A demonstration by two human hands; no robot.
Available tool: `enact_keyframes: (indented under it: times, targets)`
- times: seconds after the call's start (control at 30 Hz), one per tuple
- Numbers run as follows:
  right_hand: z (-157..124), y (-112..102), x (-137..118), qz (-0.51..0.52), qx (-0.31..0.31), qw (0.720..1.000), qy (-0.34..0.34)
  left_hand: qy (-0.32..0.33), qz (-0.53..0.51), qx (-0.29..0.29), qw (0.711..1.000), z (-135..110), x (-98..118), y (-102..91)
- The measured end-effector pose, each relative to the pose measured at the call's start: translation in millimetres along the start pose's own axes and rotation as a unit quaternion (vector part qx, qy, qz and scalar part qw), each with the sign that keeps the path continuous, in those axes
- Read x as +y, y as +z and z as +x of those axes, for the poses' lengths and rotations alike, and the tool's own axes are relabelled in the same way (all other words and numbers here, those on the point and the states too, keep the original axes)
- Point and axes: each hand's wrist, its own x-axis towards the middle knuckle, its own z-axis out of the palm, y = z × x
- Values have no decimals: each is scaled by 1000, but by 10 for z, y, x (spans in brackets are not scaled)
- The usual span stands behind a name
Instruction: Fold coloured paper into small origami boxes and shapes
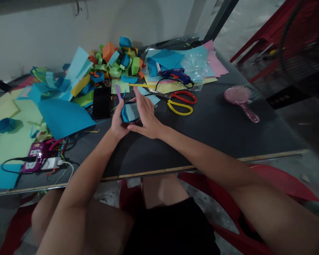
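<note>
In front of me, over the dark table, my left hand (118, 122) is closed around a small folded blue paper shape (129, 112). A thin purple strip (118, 91) sticks up by the left thumb; whether the hand grips it, I cannot tell. My right hand (148, 115) has its fingers stretched out, and its palm side lies against or very close to the paper's right side. Just beyond the hands lie pale blue paper pieces (153, 100). Scissors (181, 102) with one red and one yellow handle rest to the right of them.
Folded coloured paper pieces (108, 53) are heaped at the back. A black phone (101, 102) lies left of my hands, and a purple power strip (36, 156) with cables further left. A blue glue gun (177, 75) sits behind the scissors; a pink hairbrush (240, 99) lies right.
</note>
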Motion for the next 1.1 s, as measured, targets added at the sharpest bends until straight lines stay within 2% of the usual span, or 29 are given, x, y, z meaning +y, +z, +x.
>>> enact_keyframes:
  times: [0.1,0.17,0.3,0.4,0.63,0.7,0.77,0.9,1.0,1.1]
  targets:
    - [10,-61,27,8,57,998,34,17,-12,-22,1000,-18,25,2]
    - [13,-69,36,0,67,997,39,19,-7,-36,999,-34,30,9]
    - [12,-1,16,-34,35,999,17,24,9,-35,999,-28,20,12]
    - [14,57,6,-52,10,998,29,24,6,-24,999,24,3,3]
    - [10,38,56,-25,14,998,55,48,-8,9,999,103,-78,-6]
    - [8,43,70,29,8,999,44,36,-10,24,999,98,-80,-13]
    - [12,78,99,136,20,989,53,15,-19,36,999,88,-61,-23]
    - [35,184,206,363,39,921,137,-20,-40,35,998,64,-1,-35]
    - [45,217,266,427,24,891,153,-41,-45,37,997,56,23,-36]
    - [42,210,271,435,36,885,163,-48,-53,42,997,65,23,-38]
